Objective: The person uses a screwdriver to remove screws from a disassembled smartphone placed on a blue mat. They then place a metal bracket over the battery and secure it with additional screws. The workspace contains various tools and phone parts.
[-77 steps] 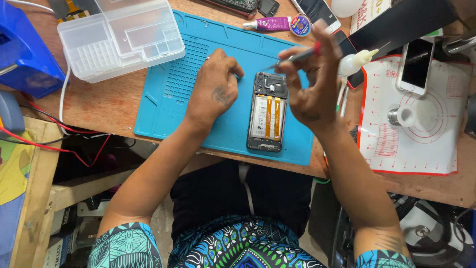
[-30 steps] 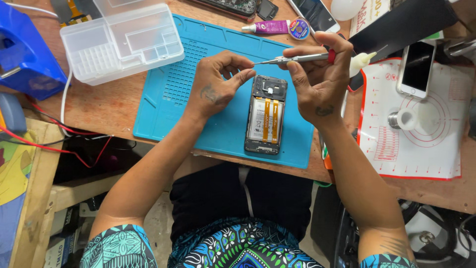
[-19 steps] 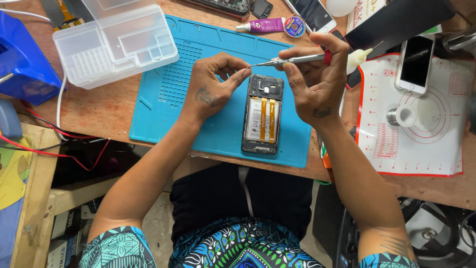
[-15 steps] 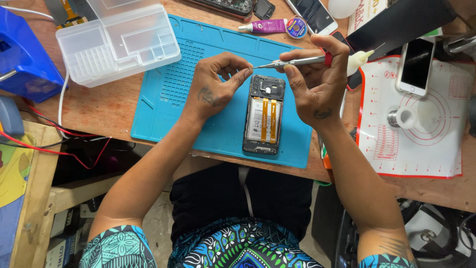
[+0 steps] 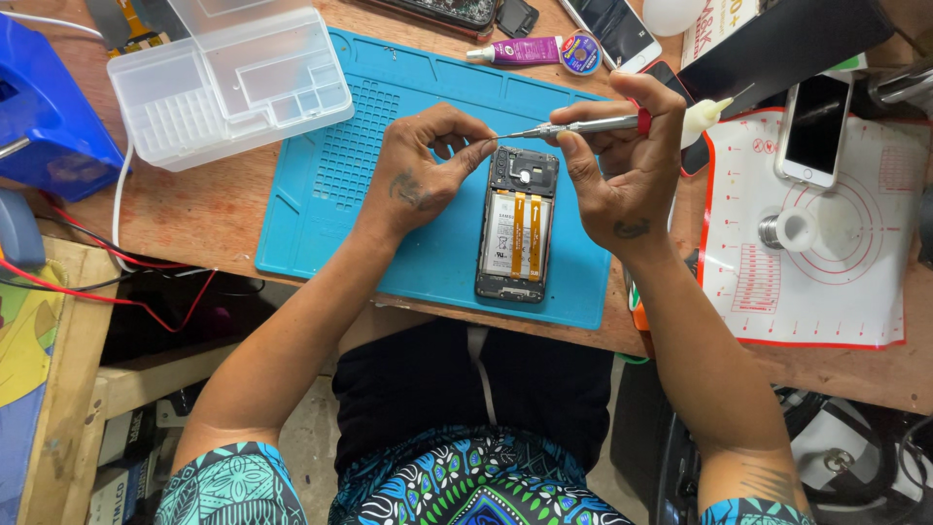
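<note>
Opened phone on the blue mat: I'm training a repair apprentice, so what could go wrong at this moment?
The left hand pinches the tip of the screwdriver that the right hand holds level above the opened phone; anything tiny there could drop into the phone. A slip might scratch its exposed battery. The clear parts box sits far off, so loose bits may roll off the blue mat.
</note>
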